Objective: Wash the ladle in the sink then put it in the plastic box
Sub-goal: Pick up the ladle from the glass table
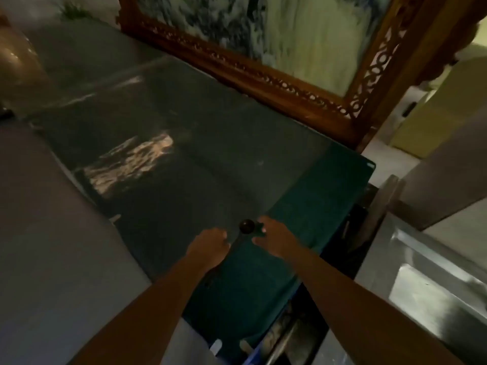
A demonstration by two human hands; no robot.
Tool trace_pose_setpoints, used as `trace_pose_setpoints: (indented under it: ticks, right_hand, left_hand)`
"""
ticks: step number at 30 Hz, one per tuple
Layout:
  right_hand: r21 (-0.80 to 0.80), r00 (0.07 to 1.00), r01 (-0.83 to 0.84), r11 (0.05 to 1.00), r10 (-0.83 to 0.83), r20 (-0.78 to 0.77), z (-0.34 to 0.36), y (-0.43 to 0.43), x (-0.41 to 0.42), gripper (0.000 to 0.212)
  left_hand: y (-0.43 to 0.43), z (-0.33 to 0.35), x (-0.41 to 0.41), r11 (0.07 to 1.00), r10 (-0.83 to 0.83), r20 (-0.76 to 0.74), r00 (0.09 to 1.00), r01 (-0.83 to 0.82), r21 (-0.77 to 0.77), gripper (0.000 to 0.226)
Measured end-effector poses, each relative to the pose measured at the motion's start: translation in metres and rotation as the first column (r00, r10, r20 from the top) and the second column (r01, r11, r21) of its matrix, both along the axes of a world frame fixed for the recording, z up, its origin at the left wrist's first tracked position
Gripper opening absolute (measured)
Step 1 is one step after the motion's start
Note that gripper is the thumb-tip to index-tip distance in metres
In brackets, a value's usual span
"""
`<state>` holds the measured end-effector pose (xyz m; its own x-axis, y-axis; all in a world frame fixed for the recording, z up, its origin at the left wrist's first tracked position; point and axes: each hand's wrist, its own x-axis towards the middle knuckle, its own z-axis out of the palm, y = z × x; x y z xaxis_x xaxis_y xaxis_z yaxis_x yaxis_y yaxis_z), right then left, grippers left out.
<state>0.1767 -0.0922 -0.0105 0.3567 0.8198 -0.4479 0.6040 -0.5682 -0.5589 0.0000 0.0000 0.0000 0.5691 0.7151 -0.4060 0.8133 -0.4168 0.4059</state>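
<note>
Gripping the dark ladle [243, 233] low in the middle of the frame, the left hand [210, 246] curls its grip around the handle, fingers pressed together on it. Right hand [274, 241] sits just beside the round bowl, fingers bent near it; whether they touch is too blurred to tell. Beneath lies a dark glass-topped bench [163, 133] over green cloth [311, 206]. Steel sink [427, 285] shines at the right edge. Carved wooden frame [263, 83] leans along the top.
</note>
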Motion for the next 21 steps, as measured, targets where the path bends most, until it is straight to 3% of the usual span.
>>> trace_pose_setpoints:
  ticks: [6,13,21]
  right_hand:
    - [0.042,0.998,-0.048,0.998,0.047,0.04,-0.034,0.028,0.01,0.078]
    - [0.119,0.987,-0.098,0.988,0.081,0.141,-0.054,0.031,0.007,0.054]
    - [0.195,0.998,-0.044,0.98,0.037,0.041,-0.036,0.029,0.006,0.04]
  left_hand:
    - [0.004,-0.034,0.013,0.995,0.055,0.052,0.997,-0.05,-0.084,0.029]
    - [0.004,-0.047,0.021,0.993,0.061,0.06,0.996,-0.055,-0.108,0.015]
    - [0.003,-0.027,0.022,0.979,0.1,0.08,0.992,-0.083,-0.188,0.017]
